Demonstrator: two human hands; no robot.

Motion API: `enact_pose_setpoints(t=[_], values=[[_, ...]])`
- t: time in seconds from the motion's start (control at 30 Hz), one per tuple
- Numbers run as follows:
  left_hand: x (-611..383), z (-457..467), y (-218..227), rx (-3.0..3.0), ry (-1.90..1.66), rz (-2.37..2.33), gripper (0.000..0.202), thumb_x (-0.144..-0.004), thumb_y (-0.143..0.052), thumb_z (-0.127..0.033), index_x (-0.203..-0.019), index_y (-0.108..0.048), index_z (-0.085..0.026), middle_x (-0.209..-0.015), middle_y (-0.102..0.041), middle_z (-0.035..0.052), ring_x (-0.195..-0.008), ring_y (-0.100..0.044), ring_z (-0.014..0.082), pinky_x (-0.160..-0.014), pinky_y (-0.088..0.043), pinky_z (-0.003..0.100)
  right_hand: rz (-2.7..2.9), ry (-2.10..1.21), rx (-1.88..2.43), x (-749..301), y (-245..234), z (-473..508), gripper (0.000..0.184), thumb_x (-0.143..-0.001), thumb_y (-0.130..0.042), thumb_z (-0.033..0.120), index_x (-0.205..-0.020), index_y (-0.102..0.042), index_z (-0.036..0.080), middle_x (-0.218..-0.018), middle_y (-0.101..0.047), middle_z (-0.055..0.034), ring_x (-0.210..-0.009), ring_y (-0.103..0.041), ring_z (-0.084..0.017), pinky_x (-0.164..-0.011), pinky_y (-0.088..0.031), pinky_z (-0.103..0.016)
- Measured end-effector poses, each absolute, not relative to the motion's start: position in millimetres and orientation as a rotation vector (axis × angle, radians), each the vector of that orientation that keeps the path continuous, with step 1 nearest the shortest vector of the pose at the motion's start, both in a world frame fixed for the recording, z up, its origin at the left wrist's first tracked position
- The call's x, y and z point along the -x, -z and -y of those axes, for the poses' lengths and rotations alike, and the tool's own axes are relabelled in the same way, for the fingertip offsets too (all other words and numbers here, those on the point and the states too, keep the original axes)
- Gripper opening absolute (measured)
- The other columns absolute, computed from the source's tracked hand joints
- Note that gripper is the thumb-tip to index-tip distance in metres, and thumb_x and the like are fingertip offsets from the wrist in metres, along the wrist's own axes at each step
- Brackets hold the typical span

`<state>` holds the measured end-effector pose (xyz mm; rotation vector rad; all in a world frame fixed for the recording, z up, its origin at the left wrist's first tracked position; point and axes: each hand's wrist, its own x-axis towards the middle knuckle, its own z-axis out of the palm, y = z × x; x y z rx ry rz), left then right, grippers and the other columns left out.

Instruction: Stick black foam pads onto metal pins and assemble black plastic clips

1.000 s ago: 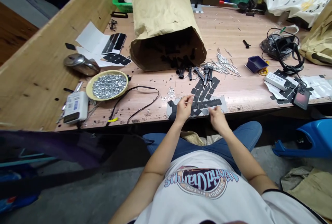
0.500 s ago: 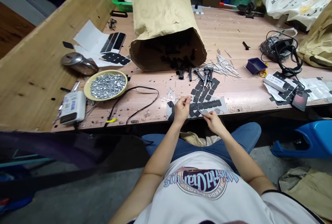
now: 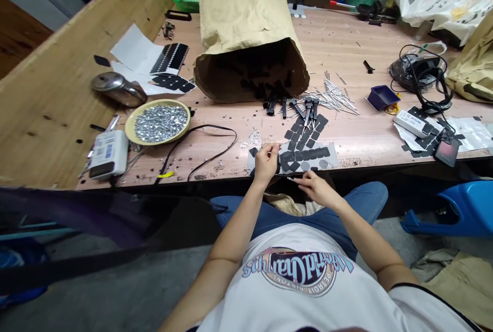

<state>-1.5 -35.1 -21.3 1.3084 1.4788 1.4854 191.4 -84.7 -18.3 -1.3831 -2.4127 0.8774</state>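
Note:
My left hand [image 3: 266, 163] is closed in a pinch at the left part of a grey backing sheet [image 3: 330, 160]; what its fingertips hold, if anything, is too small to make out. Just past the table's front edge, my right hand [image 3: 316, 188] is closed on a thin silvery piece [image 3: 290, 178] that sticks out to the left. Black rounded patches [image 3: 308, 154] lie in rows on the sheet, with more loose ones [image 3: 295, 134] behind it. Tiny silvery bits [image 3: 252, 137] are scattered to the left. Black-headed pins [image 3: 308, 109] lie beyond the patches.
A paper sack [image 3: 246, 14] lies with its mouth towards me, black parts inside. Thin metal rods [image 3: 335, 97] are piled at its right. A yellow bowl [image 3: 130, 125] of silvery pieces stands left, near a white box [image 3: 110, 155]. A purple tray [image 3: 383, 97] is at right.
My right hand has drawn back from the sheet towards me, over the table edge, with the silvery piece. My left hand has shifted slightly left, still pinched.

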Motion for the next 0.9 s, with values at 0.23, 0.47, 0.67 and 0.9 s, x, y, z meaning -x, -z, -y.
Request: enact_pose_setpoints(t=[0.23, 0.47, 0.67, 0.9], values=[[30, 30, 29, -1.221, -1.498, -1.734, 0.02, -0.082, -0.051, -0.029, -0.08, -0.066, -0.016, -0.081, -0.069, 0.0063, -0.078, -0.063, 0.017, -0.074, -0.048, 0.028, 2.62, -0.033, 1.348, -187, 5, -16, 0.045, -0.087, -0.035, 0.004, -0.124, -0.057, 0.018, -0.129, -0.052, -0.0151, -0.114, -0.05, -0.026, -0.087, -0.046, -0.043], [65, -10, 32, -1.213, -1.195, -2.161, 0.013, -0.079, -0.05, -0.018, -0.076, -0.063, -0.017, -0.089, -0.068, 0.0092, -0.089, -0.061, 0.0219, -0.082, -0.046, 0.033, 3.129, 0.246, 0.801, -199, 13, -117, 0.032, -0.084, -0.043, 0.004, -0.103, -0.066, 0.013, -0.128, -0.057, -0.0141, -0.125, -0.046, -0.024, -0.101, -0.037, -0.045], [69, -76, 33, -1.16, -1.073, -2.245, 0.015, -0.077, -0.047, -0.009, -0.079, -0.06, -0.016, -0.1, -0.064, 0.0133, -0.103, -0.058, 0.0242, -0.094, -0.04, 0.037, 3.072, 0.263, 0.711, -203, 5, -113, 0.033, -0.088, -0.035, 0.005, -0.099, -0.065, 0.016, -0.099, -0.067, -0.0093, -0.107, -0.056, -0.018, -0.106, -0.034, -0.045], [73, -106, 48, -1.07, -1.316, -2.083, 0.025, -0.064, -0.056, -0.004, -0.051, -0.043, -0.02, -0.086, -0.062, 0.0173, -0.112, -0.05, 0.0359, -0.098, -0.035, 0.048, 2.858, 0.068, 0.967, -196, -17, -72, 0.044, -0.09, -0.031, 0.008, -0.122, -0.057, 0.024, -0.1, -0.063, -0.0077, -0.092, -0.056, -0.017, -0.1, -0.037, -0.045]])
